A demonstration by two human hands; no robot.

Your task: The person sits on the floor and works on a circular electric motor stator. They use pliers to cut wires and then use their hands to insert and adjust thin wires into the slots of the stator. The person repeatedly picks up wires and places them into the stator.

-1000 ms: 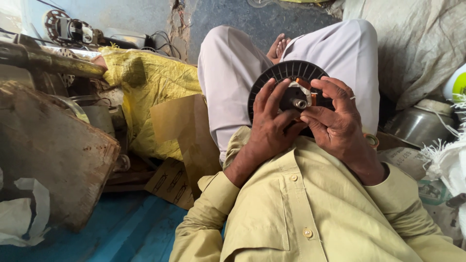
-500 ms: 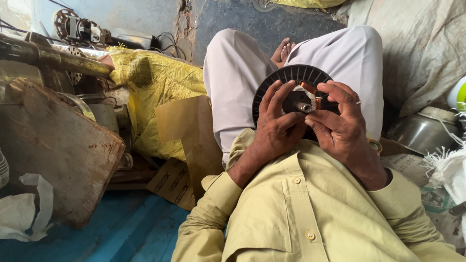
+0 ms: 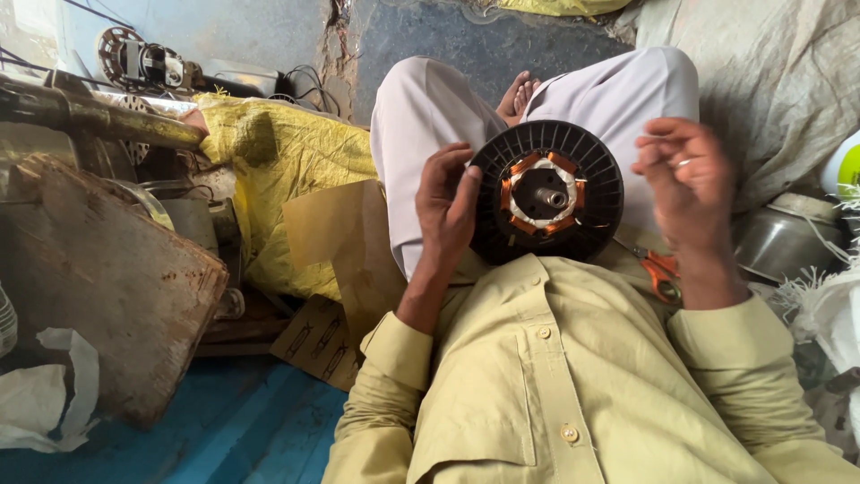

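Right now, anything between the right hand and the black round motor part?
Nothing visible. The right hand is raised just right of the black finned motor part, apart from it, with only the trouser leg behind the gap. The left hand grips its left rim.

You see soft, even daylight with no hard shadows. Your right hand (image 3: 685, 184) is motion-blurred beside the sharp black rotor (image 3: 546, 193). Above the rotor, the pale cloth (image 3: 761, 81) looks slightly washed out; edges bend mildly.

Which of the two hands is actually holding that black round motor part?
The left hand: its fingers grip the black disc's left rim. The right hand hangs open beside it, not touching.
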